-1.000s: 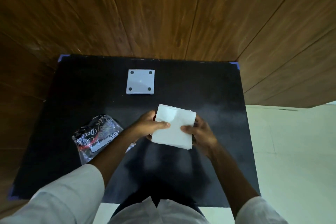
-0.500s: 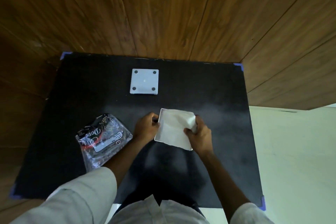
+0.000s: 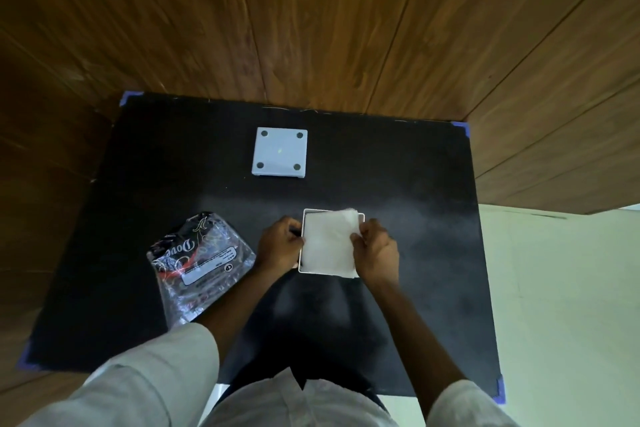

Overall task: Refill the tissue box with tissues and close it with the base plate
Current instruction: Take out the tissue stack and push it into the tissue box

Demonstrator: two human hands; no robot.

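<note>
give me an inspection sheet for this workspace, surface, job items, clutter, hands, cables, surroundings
Surface: black mat, blue tape at its corners.
Job's things: white box open side up, tissues inside with the right edge over the rim; base plate lies apart at the far side.
Clutter: emptied wrapper left of the box.
Grippers: left hand steadies the box's left wall; right hand pinches the tissues' right edge.
Cables: nothing seen.
Surroundings: wood panelling behind, pale floor to the right.

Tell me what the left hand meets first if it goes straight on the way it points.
The left hand already touches the white square tissue box, whose left wall lies directly ahead of it.
</note>
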